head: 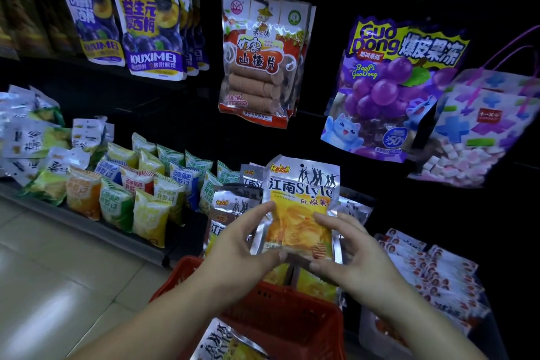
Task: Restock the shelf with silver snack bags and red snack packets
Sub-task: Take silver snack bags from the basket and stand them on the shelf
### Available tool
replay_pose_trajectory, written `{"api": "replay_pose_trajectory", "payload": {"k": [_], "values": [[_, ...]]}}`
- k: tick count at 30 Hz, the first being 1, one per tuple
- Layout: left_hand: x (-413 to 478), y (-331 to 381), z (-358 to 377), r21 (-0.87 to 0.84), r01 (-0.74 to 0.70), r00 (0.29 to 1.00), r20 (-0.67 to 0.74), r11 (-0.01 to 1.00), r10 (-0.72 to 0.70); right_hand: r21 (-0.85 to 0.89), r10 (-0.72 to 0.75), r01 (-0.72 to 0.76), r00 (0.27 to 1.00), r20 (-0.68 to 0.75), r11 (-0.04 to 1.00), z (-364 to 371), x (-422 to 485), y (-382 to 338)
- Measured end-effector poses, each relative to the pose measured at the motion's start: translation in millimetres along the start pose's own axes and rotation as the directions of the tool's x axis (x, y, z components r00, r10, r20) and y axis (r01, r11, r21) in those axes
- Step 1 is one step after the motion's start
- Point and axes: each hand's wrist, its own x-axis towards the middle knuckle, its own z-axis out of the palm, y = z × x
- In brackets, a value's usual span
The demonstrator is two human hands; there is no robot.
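A silver snack bag with a yellow chip picture stands upright at the bottom shelf, held between both hands. My left hand pinches its lower left edge with thumb and fingers. My right hand grips its lower right side. More silver bags stand just behind and to the left on the shelf. Another silver bag lies in the red basket below my arms. Red and white snack packets are stacked on the shelf to the right.
Small colourful packets fill the low shelf at left, above the tiled floor. Hanging above are purple plum bags, a hawthorn slice bag, a purple jelly bag and a marshmallow tote.
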Motion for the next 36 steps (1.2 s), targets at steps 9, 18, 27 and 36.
{"api": "replay_pose_trajectory", "payload": {"k": [9,18,27,36], "values": [[-6,8,3,-0.123,0.027,0.998,0.064,0.992,-0.019,0.025,-0.005,0.008,0.994,-0.113,1.0,3,3,8],[-6,5,2,-0.092,-0.016,0.999,0.031,0.996,0.019,0.17,0.063,-0.056,0.997,-0.038,0.984,-4,3,7],[-25,-1,33,0.108,-0.334,0.942,0.081,0.937,0.326,0.163,0.007,0.026,0.98,-0.197,0.986,24,-10,-29],[-22,26,25,-0.385,-0.045,0.98,0.16,0.922,0.114,0.387,-0.002,0.056,0.99,-0.139,0.92,21,-11,-29]]}}
